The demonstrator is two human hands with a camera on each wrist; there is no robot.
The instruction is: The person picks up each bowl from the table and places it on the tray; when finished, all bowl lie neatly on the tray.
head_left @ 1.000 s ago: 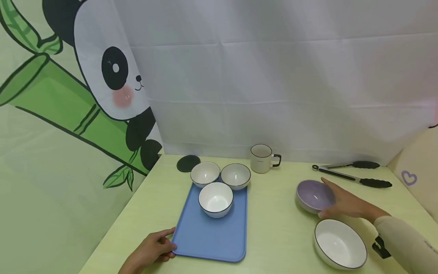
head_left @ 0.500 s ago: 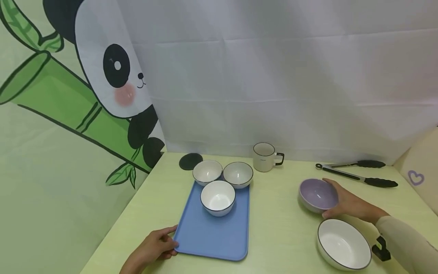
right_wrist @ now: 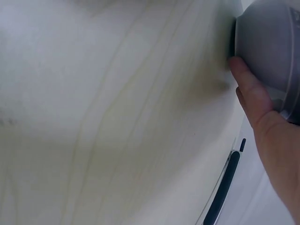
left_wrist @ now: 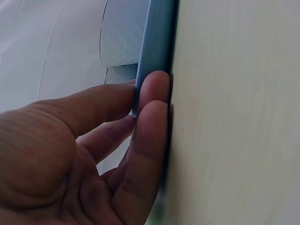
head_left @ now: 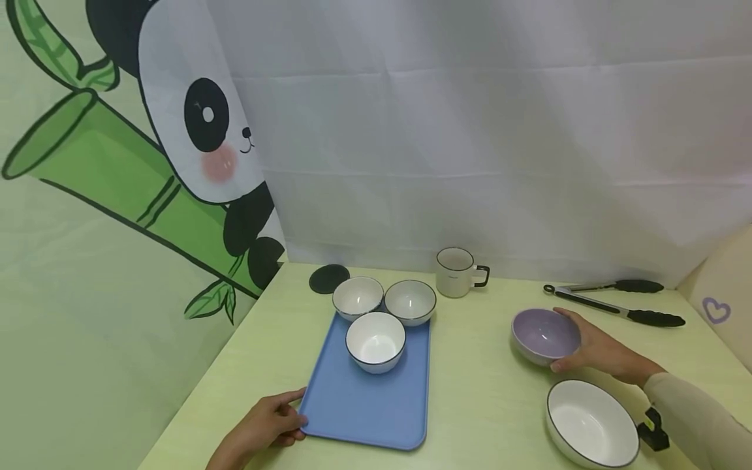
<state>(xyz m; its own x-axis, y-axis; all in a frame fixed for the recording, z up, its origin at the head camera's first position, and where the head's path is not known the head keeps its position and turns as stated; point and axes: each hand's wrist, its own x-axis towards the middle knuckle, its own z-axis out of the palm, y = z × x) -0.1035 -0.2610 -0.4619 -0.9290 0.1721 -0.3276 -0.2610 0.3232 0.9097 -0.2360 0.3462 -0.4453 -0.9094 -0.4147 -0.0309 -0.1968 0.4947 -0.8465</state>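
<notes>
While the left hand (head_left: 261, 424) pinched the blue tray (head_left: 367, 411), the right hand (head_left: 599, 351) gripped the purple bowl (head_left: 542, 336) from 1 side, which probably called for even finger pressure.

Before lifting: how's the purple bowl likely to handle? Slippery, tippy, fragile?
The purple bowl looks glossy inside, so it may be slippery under the right hand. Its smooth, evenly round wall suggests something stiff like ceramic, possibly chip-prone. It narrows below a wide rim, so a push high on the side could tip it.
</notes>
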